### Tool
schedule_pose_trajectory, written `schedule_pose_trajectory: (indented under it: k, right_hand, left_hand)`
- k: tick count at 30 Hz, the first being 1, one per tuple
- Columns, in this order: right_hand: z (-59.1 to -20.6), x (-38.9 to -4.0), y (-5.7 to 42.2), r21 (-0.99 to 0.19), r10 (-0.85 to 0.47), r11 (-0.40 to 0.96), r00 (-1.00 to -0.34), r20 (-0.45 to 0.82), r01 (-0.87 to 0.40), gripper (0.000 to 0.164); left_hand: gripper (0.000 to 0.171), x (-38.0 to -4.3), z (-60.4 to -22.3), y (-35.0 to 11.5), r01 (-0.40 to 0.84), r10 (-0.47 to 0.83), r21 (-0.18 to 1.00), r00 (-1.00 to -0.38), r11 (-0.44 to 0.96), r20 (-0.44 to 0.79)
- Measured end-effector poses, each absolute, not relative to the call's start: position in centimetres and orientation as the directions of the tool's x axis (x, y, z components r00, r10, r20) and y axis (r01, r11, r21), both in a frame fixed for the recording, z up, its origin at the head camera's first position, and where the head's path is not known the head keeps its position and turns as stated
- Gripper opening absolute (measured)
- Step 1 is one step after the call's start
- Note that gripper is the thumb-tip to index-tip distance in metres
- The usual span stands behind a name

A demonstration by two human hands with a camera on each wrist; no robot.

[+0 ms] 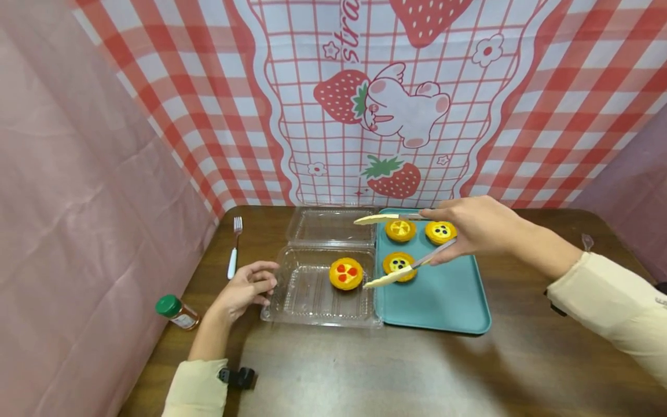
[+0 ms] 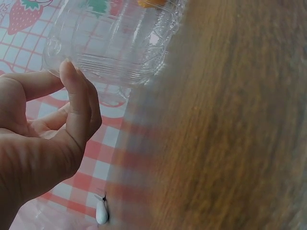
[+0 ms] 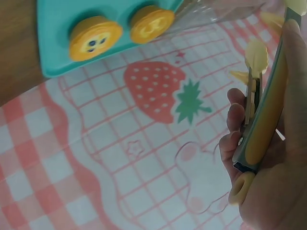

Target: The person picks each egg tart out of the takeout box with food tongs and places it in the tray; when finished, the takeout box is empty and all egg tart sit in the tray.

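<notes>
My right hand (image 1: 476, 226) grips a pair of metal tongs (image 3: 268, 115) with pale yellow tips. The tongs are spread wide over the left side of the teal tray (image 1: 443, 301), with nothing between their tips. Left of the lower tip, a tart with red toppings (image 1: 346, 274) sits in the open clear plastic container (image 1: 307, 315). At that container's left edge is my left hand (image 1: 247, 292), fingers loosely bent and fingertips seeming to touch the rim. On the tray are a tart with yellow wedges (image 1: 400, 230) and two blueberry-topped tarts, one at back right (image 1: 440, 232), one in front (image 1: 399, 266).
The container's clear lid (image 1: 333, 227) lies folded back toward the strawberry-print cloth (image 1: 396, 179). On the wooden table's left are a white-handled fork (image 1: 233, 260) and a green-capped spice jar (image 1: 178, 313). Pink cloth (image 1: 94, 231) hangs along the left side.
</notes>
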State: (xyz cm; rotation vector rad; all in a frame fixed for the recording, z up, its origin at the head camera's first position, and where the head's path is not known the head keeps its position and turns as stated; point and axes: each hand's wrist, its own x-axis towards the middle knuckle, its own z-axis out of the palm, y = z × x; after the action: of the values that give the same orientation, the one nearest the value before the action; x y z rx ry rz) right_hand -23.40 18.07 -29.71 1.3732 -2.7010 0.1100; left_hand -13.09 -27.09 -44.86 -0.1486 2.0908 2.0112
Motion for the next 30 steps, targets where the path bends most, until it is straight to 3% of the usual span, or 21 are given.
schedule_pose_trajectory:
  k: [8, 14, 23, 30]
  right_hand:
    - [-30.8, -23.0, 15.3, 0.008, -0.851, 0.521, -0.519, 0.088, -0.853, 0.087]
    - [-31.7, -22.8, 13.7, 0.043, -0.859, 0.510, -0.506, 0.083, -0.859, 0.076]
    - [-32.4, -22.5, 12.2, 0.066, -0.839, 0.544, -0.542, 0.043, -0.837, 0.060]
    - [-32.8, -22.0, 11.6, 0.080, -0.796, 0.604, -0.606, 0.001, -0.793, 0.063]
  left_hand:
    - [0.043, -13.2, -45.0, -27.0, -0.232, 0.085, 0.971, -0.968, 0.052, -0.236]
    - [0.043, -13.2, -44.9, -27.0, -0.232, 0.083, 0.971, -0.968, 0.054, -0.236]
    - [0.043, -13.2, -45.0, -27.1, -0.233, 0.081, 0.971, -0.968, 0.054, -0.237]
    - [0.043, -13.3, -45.3, -27.2, -0.230, 0.086, 0.972, -0.969, 0.047, -0.233]
